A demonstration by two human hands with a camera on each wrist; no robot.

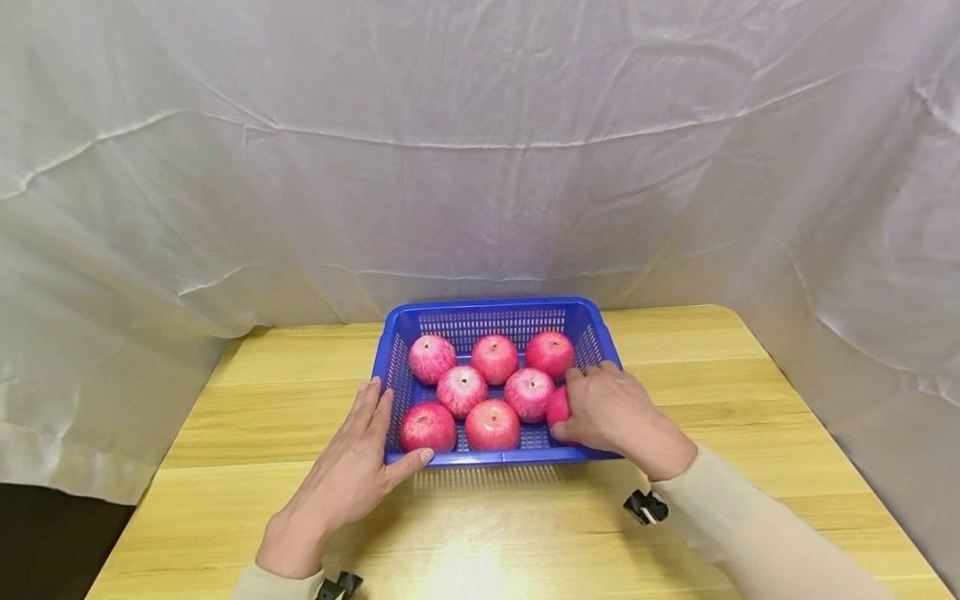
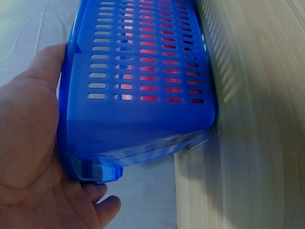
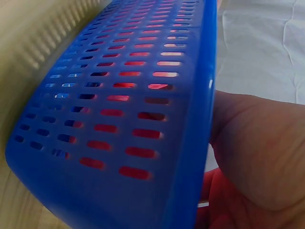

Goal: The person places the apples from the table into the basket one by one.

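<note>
A blue plastic basket (image 1: 487, 306) with slotted walls holds several red apples (image 1: 492, 425) in loose rows. Over its near right corner, my right hand (image 1: 611, 408) reaches inside and grips a red apple (image 1: 557, 407), mostly covered by the fingers. The right wrist view shows that hand (image 3: 259, 148) just past the basket's rim (image 3: 206, 95), with red showing under the palm. My left hand (image 1: 348, 458) rests at the near left corner, its thumb along the front rim and its extended fingers against the left side.
The basket sits on a light wood-grain table (image 1: 262, 425), near its back edge. Pale wrinkled cloth (image 1: 480, 200) hangs behind the table and along both sides. Black clips (image 1: 646, 507) are visible at both wrists.
</note>
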